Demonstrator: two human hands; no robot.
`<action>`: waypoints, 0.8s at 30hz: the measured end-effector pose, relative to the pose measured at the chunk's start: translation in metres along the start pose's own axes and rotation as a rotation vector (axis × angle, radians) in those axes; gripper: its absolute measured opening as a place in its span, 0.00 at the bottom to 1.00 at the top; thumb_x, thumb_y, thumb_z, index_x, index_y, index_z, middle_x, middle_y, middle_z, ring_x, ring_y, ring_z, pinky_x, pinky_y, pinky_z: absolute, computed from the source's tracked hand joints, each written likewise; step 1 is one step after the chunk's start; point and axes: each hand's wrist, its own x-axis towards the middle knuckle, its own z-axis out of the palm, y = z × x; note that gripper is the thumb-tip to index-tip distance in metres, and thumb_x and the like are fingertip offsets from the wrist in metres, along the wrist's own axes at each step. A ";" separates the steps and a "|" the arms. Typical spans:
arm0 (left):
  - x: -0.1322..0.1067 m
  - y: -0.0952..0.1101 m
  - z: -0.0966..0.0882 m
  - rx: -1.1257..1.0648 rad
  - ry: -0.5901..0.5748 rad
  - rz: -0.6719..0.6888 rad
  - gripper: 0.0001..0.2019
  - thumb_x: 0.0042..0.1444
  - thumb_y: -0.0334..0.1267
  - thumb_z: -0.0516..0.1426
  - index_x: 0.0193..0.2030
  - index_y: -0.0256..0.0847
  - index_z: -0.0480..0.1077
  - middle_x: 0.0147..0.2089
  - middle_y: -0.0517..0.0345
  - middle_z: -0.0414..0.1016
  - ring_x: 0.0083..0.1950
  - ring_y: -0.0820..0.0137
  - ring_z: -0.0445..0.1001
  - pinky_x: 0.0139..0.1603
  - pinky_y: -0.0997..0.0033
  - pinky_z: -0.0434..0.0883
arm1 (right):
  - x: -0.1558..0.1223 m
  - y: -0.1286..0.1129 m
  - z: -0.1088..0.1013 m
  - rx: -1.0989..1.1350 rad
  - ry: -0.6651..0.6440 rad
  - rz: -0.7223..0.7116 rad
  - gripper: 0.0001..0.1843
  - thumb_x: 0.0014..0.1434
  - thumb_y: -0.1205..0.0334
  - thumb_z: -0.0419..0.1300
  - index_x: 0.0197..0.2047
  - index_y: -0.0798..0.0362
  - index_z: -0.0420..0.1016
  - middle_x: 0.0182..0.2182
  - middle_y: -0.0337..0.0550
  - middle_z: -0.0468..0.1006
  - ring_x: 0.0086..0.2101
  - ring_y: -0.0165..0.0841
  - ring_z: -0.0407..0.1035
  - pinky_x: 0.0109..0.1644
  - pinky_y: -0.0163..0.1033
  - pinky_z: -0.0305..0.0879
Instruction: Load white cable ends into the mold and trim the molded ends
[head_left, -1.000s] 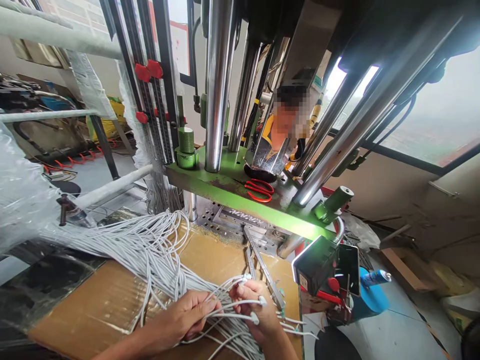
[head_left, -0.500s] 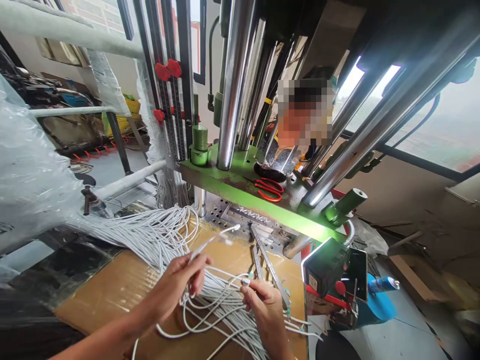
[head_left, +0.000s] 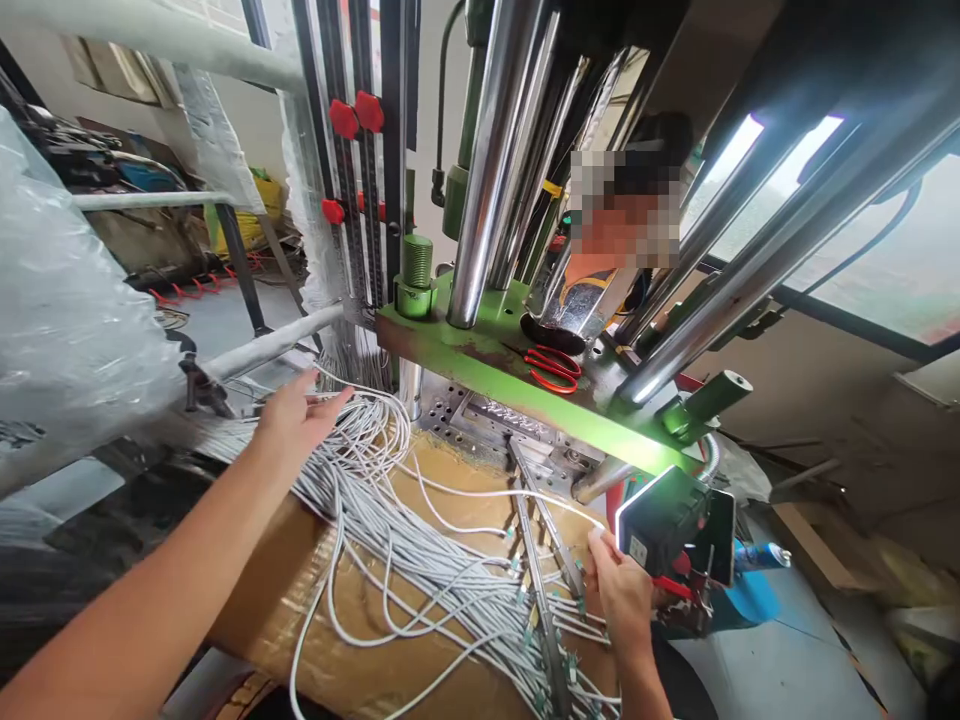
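your left hand: open, spread over cables, far left. your right hand: pinching one cable by its end, near right. risk: tugging likely snags loops on rail.

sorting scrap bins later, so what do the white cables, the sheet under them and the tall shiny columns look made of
White cables: plastic-looking jacket, smooth and matte, bending in soft loops; the core is hidden.
Sheet: brown cardboard, apparently, with glossy patches that may be tape.
Columns: polished metal, probably steel, mirror-bright with sharp reflections.
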 end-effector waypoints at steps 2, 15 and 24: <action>-0.036 -0.019 0.002 -0.007 -0.003 -0.003 0.03 0.58 0.33 0.56 0.37 0.38 0.65 0.33 0.61 0.66 0.38 0.73 0.72 0.45 0.65 0.74 | -0.014 0.006 -0.010 -0.113 -0.009 -0.019 0.16 0.42 0.46 0.66 0.23 0.51 0.75 0.14 0.35 0.66 0.20 0.32 0.60 0.27 0.36 0.56; -0.174 -0.101 0.053 1.357 -1.418 0.662 0.10 0.59 0.32 0.52 0.38 0.39 0.75 0.41 0.52 0.76 0.41 0.64 0.75 0.43 0.69 0.70 | -0.082 0.036 -0.009 -0.586 -0.412 -0.138 0.23 0.55 0.63 0.51 0.54 0.55 0.68 0.44 0.48 0.79 0.44 0.39 0.73 0.48 0.38 0.66; -0.214 -0.110 0.041 1.221 -1.384 0.506 0.07 0.58 0.36 0.56 0.35 0.44 0.76 0.35 0.57 0.77 0.40 0.66 0.75 0.43 0.70 0.69 | -0.107 0.042 -0.054 -0.340 -0.333 -0.074 0.31 0.48 0.49 0.63 0.53 0.54 0.75 0.47 0.47 0.79 0.48 0.46 0.73 0.52 0.39 0.68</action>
